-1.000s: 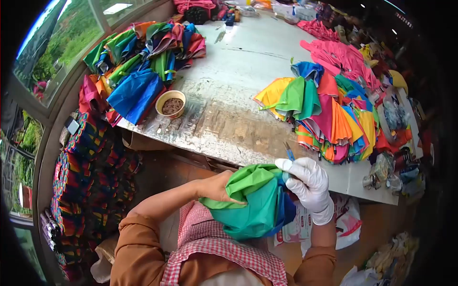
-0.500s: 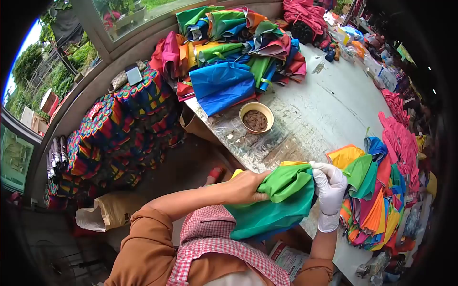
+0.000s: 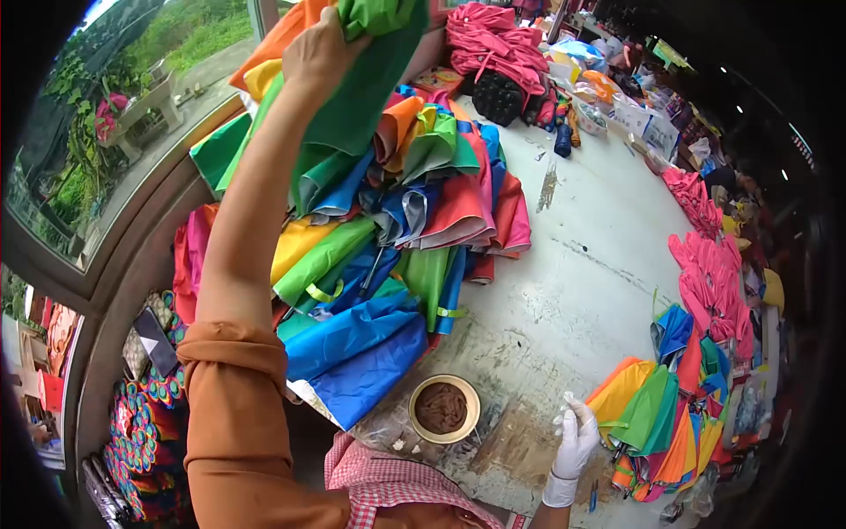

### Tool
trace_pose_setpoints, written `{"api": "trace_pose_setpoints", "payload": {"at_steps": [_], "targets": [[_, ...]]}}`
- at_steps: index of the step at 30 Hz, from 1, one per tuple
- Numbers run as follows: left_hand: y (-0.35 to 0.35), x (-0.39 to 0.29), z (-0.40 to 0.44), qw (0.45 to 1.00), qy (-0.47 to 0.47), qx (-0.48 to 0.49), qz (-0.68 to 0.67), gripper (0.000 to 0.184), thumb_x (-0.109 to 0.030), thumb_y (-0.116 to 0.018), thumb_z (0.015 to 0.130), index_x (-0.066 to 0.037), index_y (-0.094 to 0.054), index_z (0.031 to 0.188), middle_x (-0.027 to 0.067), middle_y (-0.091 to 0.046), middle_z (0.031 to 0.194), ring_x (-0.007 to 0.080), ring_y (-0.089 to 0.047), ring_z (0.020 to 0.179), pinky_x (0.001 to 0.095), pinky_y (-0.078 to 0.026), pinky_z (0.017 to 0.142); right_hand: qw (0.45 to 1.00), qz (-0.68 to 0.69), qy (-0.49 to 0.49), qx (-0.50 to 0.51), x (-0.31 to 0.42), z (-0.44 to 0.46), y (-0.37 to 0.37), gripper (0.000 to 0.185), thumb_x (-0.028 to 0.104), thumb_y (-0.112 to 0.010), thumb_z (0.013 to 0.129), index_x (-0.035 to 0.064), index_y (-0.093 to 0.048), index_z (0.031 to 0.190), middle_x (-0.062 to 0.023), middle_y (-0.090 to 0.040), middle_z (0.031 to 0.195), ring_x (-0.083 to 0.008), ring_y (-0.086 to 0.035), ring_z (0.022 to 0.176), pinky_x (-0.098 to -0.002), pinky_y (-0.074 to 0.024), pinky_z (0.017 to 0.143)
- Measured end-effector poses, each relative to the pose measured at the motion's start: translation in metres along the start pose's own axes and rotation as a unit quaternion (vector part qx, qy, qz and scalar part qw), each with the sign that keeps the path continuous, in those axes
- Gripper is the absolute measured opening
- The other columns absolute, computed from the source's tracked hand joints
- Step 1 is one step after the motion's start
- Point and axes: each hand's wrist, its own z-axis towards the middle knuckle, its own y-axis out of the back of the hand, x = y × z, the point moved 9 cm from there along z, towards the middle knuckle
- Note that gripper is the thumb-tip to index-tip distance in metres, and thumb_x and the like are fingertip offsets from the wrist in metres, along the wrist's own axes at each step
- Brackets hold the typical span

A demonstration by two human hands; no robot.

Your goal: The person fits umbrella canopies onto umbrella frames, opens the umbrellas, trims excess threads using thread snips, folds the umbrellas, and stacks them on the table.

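My left hand point(image 3: 319, 55), bare and stretched far forward, grips the gathered top of a multicoloured umbrella point(image 3: 374, 97) with green, yellow and orange panels. The umbrella hangs over a pile of similar loosely folded umbrellas point(image 3: 441, 203) along the window side of the table. My right hand point(image 3: 575, 448), in a white glove, is raised over the table's near edge with its fingers loosely bent and nothing visible in them. Just right of it lies another bunch of colourful umbrellas point(image 3: 656, 397). A cream bowl point(image 3: 474, 407) of brown strip-like material stands between the hands.
Pink folded cloth bundles point(image 3: 498, 48) lie at the back and along the right edge point(image 3: 714, 282). A small blue-handled tool point(image 3: 593, 495) is by my right hand. At lower left are stacked rainbow-patterned bundles point(image 3: 145, 441) and a phone point(image 3: 156, 342).
My left hand has carried the umbrella from in front of me to above the far-left pile. My right hand has let go of it and is now apart. The view has shifted left.
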Motion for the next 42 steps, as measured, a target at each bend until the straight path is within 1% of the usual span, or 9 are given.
{"api": "trace_pose_setpoints", "payload": {"at_steps": [5,9,14,20,24,29,33,39,42], "targets": [[-0.324,0.121,-0.035,0.96,0.066,0.265,0.063,0.07,-0.055,-0.054,0.079,-0.005,-0.039,0.125,0.02,-0.053,0.114,0.0341,-0.05,0.111,0.0467,-0.041,0.09,0.986,-0.141,-0.065,-0.067,-0.037,0.022,0.002,0.019,0.0,-0.054,0.084,-0.0002,-0.065,0.101,-0.0083,-0.064,0.096,-0.0091,-0.056,0.067,-0.0219,-0.047,0.056],[-0.374,0.131,-0.061,0.943,-0.004,0.313,0.109,0.053,-0.04,-0.051,0.084,-0.002,-0.045,0.121,0.017,-0.056,0.112,0.0283,-0.054,0.103,0.0394,-0.044,0.086,0.969,-0.218,-0.092,-0.065,-0.054,0.022,-0.006,0.017,-0.002,-0.055,0.084,0.0,-0.065,0.097,-0.0107,-0.065,0.095,-0.0139,-0.06,0.07,-0.0253,-0.0502,0.06],[-0.278,0.101,-0.082,0.972,-0.125,0.192,0.053,0.034,-0.021,-0.048,0.091,0.002,-0.052,0.117,0.0132,-0.061,0.108,0.0209,-0.059,0.094,0.0303,-0.047,0.08,0.903,-0.29,0.178,0.261,-0.045,-0.025,-0.148,0.031,0.008,-0.052,0.082,0.0053,-0.057,0.113,-0.0109,-0.063,0.091,-0.0238,-0.063,0.071,-0.035,-0.0503,0.06],[-0.022,-0.039,-0.263,0.945,-0.12,0.05,-0.3,0.024,-0.004,-0.045,0.093,0.009,-0.058,0.108,0.0177,-0.061,0.11,0.0273,-0.059,0.102,0.0342,-0.047,0.088,0.826,-0.364,0.102,0.417,-0.141,-0.065,-0.209,0.017,0.018,-0.049,0.081,0.0055,-0.057,0.09,-0.0142,-0.06,0.088,-0.0263,-0.061,0.064,-0.0396,-0.0487,0.055],[-0.027,-0.143,-0.47,0.814,-0.135,0.453,-0.338,0.021,0.002,-0.052,0.08,0.006,-0.059,0.1,0.0229,-0.061,0.101,0.0361,-0.06,0.095,0.0371,-0.047,0.085,0.929,-0.186,0.252,0.198,-0.062,0.02,-0.06,0.02,0.018,-0.058,0.079,0.0064,-0.06,0.095,-0.0093,-0.058,0.083,-0.0287,-0.06,0.072,-0.0395,-0.0485,0.062],[-0.042,-0.186,-0.602,0.826,-0.391,0.358,-0.192,0.023,-0.017,-0.067,0.076,-0.004,-0.049,0.082,0.0231,-0.057,0.101,0.0403,-0.058,0.09,0.0513,-0.05,0.074,0.913,-0.29,0.234,-0.165,-0.119,0.225,0.239,0.013,0.015,-0.058,0.08,0.0058,-0.064,0.087,-0.0138,-0.063,0.089,-0.0318,-0.059,0.083,-0.0378,-0.0481,0.073],[-0.032,-0.211,-0.569,0.862,-0.156,0.458,-0.154,0.025,-0.014,-0.067,0.079,-0.002,-0.062,0.1,0.0215,-0.057,0.113,0.038,-0.056,0.1,0.0423,-0.045,0.088,0.801,-0.539,-0.122,-0.23,-0.253,0.328,0.433,0.028,0.029,-0.059,0.078,0.0073,-0.066,0.095,-0.0169,-0.065,0.093,-0.0327,-0.061,0.088,-0.0445,-0.0487,0.075],[-0.018,-0.263,-0.51,0.893,-0.099,0.407,-0.167,0.024,-0.011,-0.066,0.079,-0.002,-0.064,0.101,0.0208,-0.059,0.11,0.036,-0.056,0.102,0.0403,-0.045,0.088,0.797,-0.492,-0.287,-0.201,-0.358,0.345,0.466,0.027,0.029,-0.064,0.071,0.004,-0.07,0.08,-0.018,-0.067,0.081,-0.0304,-0.066,0.076,-0.0412,-0.0515,0.068],[-0.012,-0.283,-0.499,0.894,-0.09,0.385,-0.21,0.022,-0.01,-0.065,0.079,-0.002,-0.065,0.099,0.0208,-0.059,0.11,0.036,-0.056,0.102,0.04,-0.045,0.088,0.925,-0.073,-0.266,-0.26,-0.414,0.387,0.469,0.022,0.025,-0.061,0.068,0.0041,-0.068,0.07,-0.0133,-0.065,0.064,-0.0238,-0.064,0.058,-0.0366,-0.0505,0.057]]}}
